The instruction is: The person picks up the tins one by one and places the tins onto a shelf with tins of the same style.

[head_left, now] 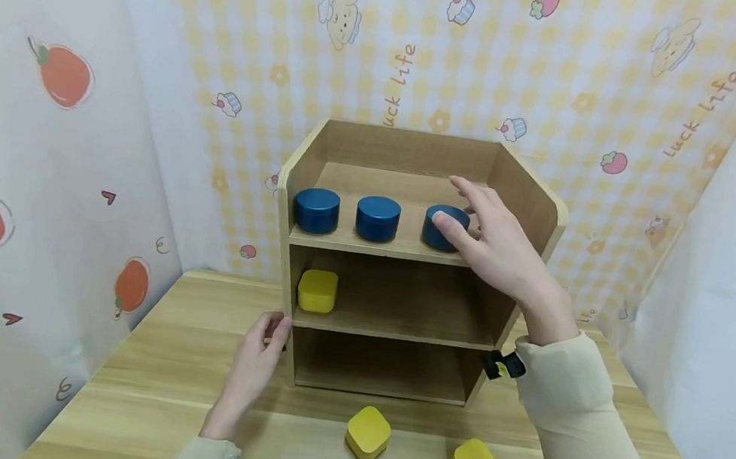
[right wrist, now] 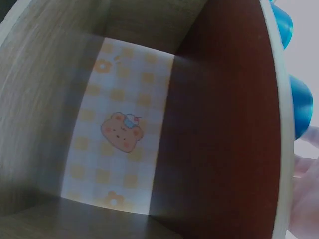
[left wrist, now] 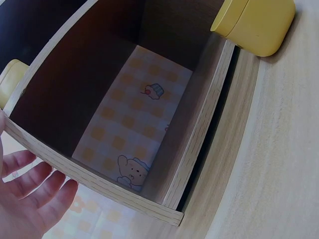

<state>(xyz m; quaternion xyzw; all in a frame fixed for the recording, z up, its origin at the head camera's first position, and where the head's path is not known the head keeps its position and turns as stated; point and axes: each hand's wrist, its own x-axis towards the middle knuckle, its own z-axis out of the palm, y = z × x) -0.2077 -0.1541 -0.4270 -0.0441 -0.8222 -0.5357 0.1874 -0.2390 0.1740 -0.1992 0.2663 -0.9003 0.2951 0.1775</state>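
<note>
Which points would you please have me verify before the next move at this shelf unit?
1. Three blue tins upright on the top shelf: ok.
2. Right hand at the rightmost tin: ok.
3. Firm grip on that tin: cannot tell.
4. Left hand at the shelf unit's left side: ok.
5. One yellow box on the middle shelf: ok, left end.
6. Other two yellow boxes shelved: not ok, both on the table.
</note>
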